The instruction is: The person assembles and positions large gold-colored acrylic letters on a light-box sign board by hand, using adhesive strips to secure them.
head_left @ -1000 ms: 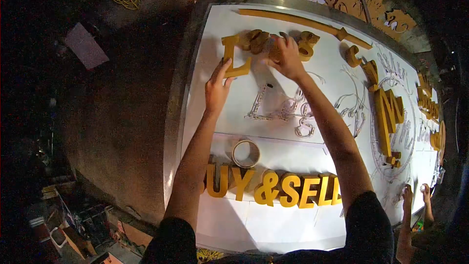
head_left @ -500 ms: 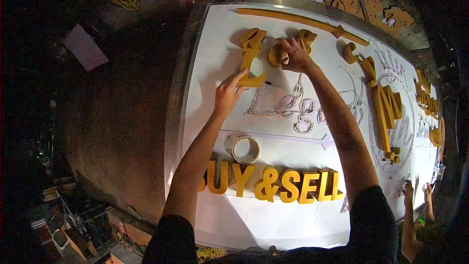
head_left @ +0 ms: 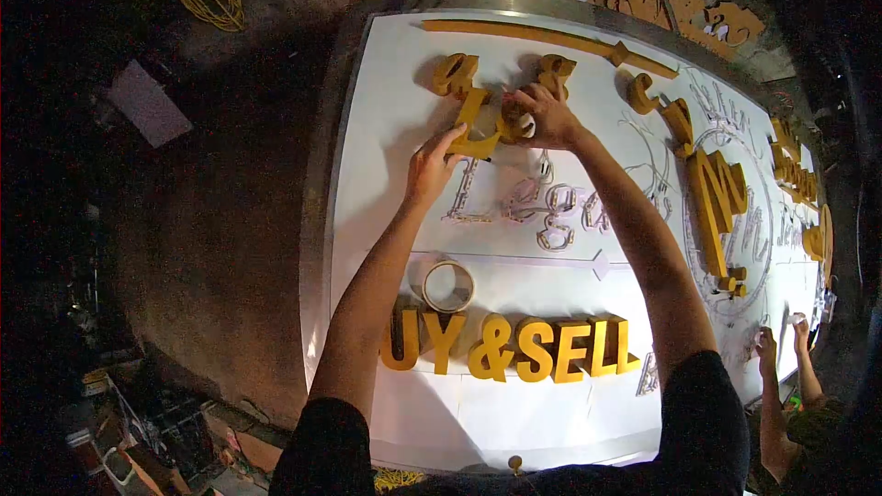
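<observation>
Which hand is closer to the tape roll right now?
Left. The left hand is above the tape roll, on the gold script piece; the right hand grips that piece farther up and right.

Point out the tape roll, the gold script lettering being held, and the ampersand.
tape roll [head_left: 429, 292]: head view, left wall of the ring.
gold script lettering [head_left: 474, 117]: head view, stem of the L.
ampersand [head_left: 491, 347]: head view, middle crossing strokes.

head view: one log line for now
left hand: pinches gold script foot | right hand: grips its middle | led outline: uncovered | tape: on board
</observation>
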The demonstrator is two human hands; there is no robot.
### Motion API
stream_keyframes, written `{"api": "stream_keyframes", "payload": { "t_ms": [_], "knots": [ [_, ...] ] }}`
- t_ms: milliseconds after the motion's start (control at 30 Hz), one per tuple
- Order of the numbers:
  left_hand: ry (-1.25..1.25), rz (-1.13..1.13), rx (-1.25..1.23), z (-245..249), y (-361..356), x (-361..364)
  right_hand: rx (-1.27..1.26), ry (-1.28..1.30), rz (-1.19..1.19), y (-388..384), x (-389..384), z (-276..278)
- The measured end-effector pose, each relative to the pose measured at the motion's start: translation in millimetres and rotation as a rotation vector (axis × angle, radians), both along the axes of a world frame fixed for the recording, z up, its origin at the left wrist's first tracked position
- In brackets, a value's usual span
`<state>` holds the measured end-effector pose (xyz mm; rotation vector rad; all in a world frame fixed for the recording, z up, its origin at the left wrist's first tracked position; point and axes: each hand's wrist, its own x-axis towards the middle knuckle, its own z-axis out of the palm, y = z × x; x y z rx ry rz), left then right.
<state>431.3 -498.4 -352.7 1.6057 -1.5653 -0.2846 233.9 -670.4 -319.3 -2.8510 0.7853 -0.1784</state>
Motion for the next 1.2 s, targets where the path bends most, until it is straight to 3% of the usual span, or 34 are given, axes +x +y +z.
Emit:
{"api": "stream_keyframes", "payload": {
  "t_ms": [200, 300, 367, 533, 600, 867, 967, 1067, 1200],
  "knots": [
    [0.023, 0.03, -0.006, -3.6, -7.4, -0.9, -0.023, -0.007, 0.072, -15.5, -16.0, -10.0],
    [-0.009, 0.055, 0.014, -7.8, -9.2, 2.6, 0.106, 0.023, 0.116, -10.3, -17.1, 19.0],
    [-0.032, 0.059, -0.022, -8.0, -13.1, 2.8, 0.085, 0.014, -0.132, -32.5, -33.0, -2.4],
    [-0.046, 0.063, -0.043, -8.2, -27.6, -2.7, 0.037, 0.012, -0.27, -47.9, -45.6, -34.8],
    [-0.057, 0.077, -0.009, -9.6, -34.3, -5.4, 0.144, -0.158, -0.265, -59.5, -44.6, -62.7],
    [-0.076, 0.052, 0.01, 6.0, -36.5, -17.2, 0.056, -0.287, -0.186, -35.5, -56.1, -30.5],
    [-0.074, 0.03, -0.014, 6.8, -38.1, -23.7, 0.056, -0.215, -0.289, -12.5, -63.9, -34.9],
    [-0.219, 0.066, -0.039, 3.7, -38.8, -31.5, 0.008, -0.19, -0.246, 8.0, -70.3, -35.4],
    [-0.191, 0.102, 0.001, -0.5, -36.8, -39.0, -0.004, -0.14, -0.278, 35.2, -68.5, -15.7]
  ]
}}
